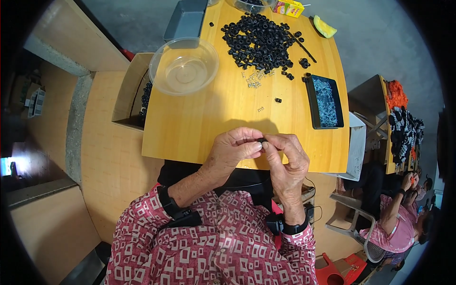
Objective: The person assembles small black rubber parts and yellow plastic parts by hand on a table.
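The left hand (235, 146) and right hand (287, 156) met over the near part of the counter, thumbs and forefingers grasping one small black piece (262, 140) between them. The other fingers were curled, and the fingertips hid much of the piece. Both forearms came up from below, angled inward, each with a black band at the wrist.

The hands were just inside the counter's (180, 126) near edge, with the wrists beyond it. A stretch of wood lay between the left hand and a clear round bowl (185, 78), and another between the right hand and a black tray (310, 104) of small, bluish-looking parts near the right edge. Just ahead of the fingers lay a few small springs (261, 109) and a single black part (278, 100); farther off, more springs were scattered below a broad heap of black parts (259, 40).

The counter was smooth yellowish wood. Toward its far side were a grey tray (185, 21), a thin dark stick (304, 47), a yellow carton (288, 8) and a melon slice (324, 27). A cardboard box (126, 95) with dark contents was beside the left edge, and a pale bin (355, 147) beside the right. Farther right, a co-worker (398, 228) sat by a second counter (389, 164) bearing orange and black-and-white piles.
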Demonstrator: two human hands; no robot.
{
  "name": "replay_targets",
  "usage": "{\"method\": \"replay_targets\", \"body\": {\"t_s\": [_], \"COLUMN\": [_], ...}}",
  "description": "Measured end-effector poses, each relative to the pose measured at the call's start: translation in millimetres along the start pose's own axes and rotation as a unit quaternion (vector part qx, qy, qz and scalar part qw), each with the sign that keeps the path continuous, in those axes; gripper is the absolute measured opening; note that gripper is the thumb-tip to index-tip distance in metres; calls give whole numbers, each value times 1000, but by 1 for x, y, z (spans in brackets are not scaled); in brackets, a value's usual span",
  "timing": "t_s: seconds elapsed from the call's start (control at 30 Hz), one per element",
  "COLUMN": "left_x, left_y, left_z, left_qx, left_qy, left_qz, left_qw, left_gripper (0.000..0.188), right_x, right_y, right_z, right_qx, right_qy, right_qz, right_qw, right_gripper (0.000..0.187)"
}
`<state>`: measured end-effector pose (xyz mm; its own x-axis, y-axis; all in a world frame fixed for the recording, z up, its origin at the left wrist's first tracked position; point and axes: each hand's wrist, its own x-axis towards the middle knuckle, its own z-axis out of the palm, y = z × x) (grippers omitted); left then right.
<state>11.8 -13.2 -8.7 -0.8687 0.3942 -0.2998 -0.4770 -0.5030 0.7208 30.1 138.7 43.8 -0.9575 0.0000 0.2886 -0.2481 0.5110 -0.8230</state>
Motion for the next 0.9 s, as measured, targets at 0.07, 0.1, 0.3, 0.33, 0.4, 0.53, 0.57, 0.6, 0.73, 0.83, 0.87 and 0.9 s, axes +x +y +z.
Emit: {"method": "replay_targets", "body": {"t_s": [0.07,0.1,0.3,0.33,0.4,0.53,0.57,0.6,0.73,0.83,0.87,0.9], "left_x": [-1,-2,-3,-3,-3,-2,-2,-1,0,-1,-1,0], "left_y": [0,1,5,6,8,8,7,4,8,6,5,4], "left_z": [0,0,4,5,7,10,9,7,8,8,8,8], "left_qx": [10,20,41,41,52,87,87,99,82,58,57,57], "left_qy": [6,6,20,24,23,29,28,19,19,10,9,11], "left_qz": [7,8,-6,-20,-21,-35,-34,-28,-27,-20,-20,-15], "left_qw": [1000,1000,999,999,998,995,995,995,996,998,998,998], "left_gripper": [29,30,29,27,25,22,22,23,22,22,22,22], "right_x": [-2,-4,-16,-18,-21,-25,-25,-25,-19,-7,-3,0], "right_y": [2,3,8,10,7,-3,-3,-3,5,6,6,9], "right_z": [2,2,5,5,6,9,9,8,3,-3,-5,-7], "right_qx": [-27,-27,47,71,95,72,65,65,-113,-186,-208,-208], "right_qy": [5,5,12,16,22,11,11,12,-3,-16,-24,-24], "right_qz": [-24,-24,43,50,56,91,93,93,-58,-119,-139,-139], "right_qw": [999,999,998,996,994,993,993,994,992,975,968,968], "right_gripper": [14,14,21,22,23,28,29,29,38,45,47,47]}}
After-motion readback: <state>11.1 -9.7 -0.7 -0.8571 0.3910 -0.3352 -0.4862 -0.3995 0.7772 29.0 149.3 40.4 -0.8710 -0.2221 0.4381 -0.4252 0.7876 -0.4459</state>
